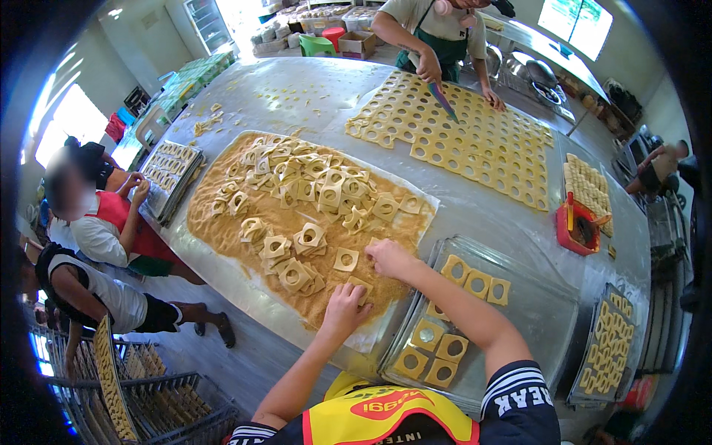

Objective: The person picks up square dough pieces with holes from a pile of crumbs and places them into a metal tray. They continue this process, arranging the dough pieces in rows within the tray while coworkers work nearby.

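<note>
My left hand (343, 310) rests at the near edge of the crumb bed, its fingers closed on a square dough piece (361, 288) that shows partly beyond the fingertips. A little farther right, my right hand (391, 259) is curled, fingertips down at the brown crumbs (348, 276); what it holds, if anything, is hidden. Between and just beyond the hands lies a dough square with a round hole (345, 259). Many more holed squares (297, 178) are heaped on the crumbs. Below my right forearm, a metal tray (530, 326) bears several holed squares (452, 347) in rows.
Across the metal table (297, 81), a person (437, 37) cuts a large holed dough sheet (482, 141). A red container (577, 225) stands at right, with a filled tray (607, 345) nearer me. People (111, 222) work at left beside stacked trays (172, 167) and racks (163, 393).
</note>
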The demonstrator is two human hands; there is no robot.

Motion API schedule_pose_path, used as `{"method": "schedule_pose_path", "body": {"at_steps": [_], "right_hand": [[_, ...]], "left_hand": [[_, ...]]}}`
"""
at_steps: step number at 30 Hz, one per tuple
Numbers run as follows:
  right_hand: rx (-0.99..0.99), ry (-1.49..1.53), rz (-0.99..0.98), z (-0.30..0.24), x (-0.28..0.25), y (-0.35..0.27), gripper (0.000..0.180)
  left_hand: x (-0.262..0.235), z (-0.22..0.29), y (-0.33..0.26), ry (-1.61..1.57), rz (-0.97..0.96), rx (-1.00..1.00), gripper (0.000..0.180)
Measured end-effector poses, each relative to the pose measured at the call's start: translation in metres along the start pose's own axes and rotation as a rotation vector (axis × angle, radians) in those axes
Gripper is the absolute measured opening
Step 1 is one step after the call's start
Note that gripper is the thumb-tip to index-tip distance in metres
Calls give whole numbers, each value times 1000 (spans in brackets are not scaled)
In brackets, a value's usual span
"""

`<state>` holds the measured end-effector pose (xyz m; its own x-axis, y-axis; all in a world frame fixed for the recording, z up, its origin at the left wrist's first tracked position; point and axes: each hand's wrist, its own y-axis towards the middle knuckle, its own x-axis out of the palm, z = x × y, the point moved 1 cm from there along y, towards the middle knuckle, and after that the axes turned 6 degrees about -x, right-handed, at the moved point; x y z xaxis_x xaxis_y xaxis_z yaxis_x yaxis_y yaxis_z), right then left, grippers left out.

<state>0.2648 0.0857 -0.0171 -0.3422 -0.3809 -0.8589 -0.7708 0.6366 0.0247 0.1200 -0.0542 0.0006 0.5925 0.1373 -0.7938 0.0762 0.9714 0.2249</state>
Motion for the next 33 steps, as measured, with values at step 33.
{"method": "schedule_pose_path", "body": {"at_steps": [33], "right_hand": [[-81,470,351,-57,-47,105,23]], "left_hand": [[-116,-55,53,-213,215,-369,18]]}}
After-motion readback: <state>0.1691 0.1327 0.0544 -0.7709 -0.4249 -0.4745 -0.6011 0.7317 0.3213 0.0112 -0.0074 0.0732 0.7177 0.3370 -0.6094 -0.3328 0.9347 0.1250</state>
